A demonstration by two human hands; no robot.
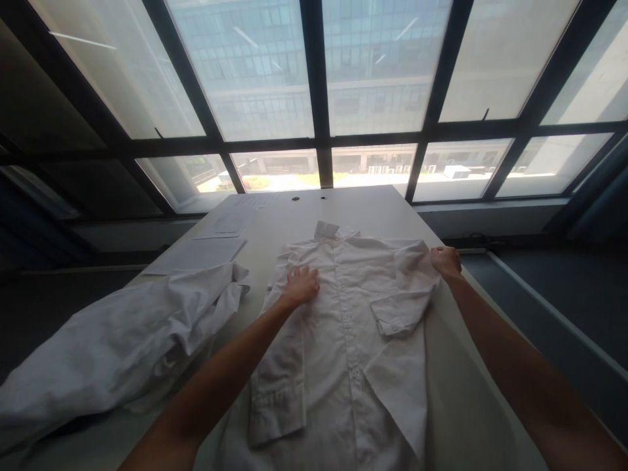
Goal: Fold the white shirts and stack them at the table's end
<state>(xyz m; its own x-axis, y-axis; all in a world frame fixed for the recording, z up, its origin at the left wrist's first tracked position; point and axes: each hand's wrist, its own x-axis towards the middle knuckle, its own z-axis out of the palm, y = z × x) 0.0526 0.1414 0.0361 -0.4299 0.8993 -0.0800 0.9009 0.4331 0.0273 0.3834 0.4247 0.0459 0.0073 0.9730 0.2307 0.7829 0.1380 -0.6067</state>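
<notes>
A white button-front shirt (338,340) lies face up on the table, its collar (326,230) toward the window. My left hand (301,286) rests on the chest of the shirt at the left, fingers spread and pressing on the cloth. At the shirt's right shoulder-side edge, my right hand (446,260) is closed with the cloth pinched in its fingers. One sleeve (279,405) runs down the left side with its cuff toward me. The other sleeve (397,314) is folded inward over the front. The shirt's hem lies beyond the bottom of the picture.
To the left, a second white garment (127,333) lies heaped and wrinkled on the table. Beyond it are several sheets of paper (199,254). The white table (375,209) ends at tall dark-framed windows (321,85); two small holes show near its far edge.
</notes>
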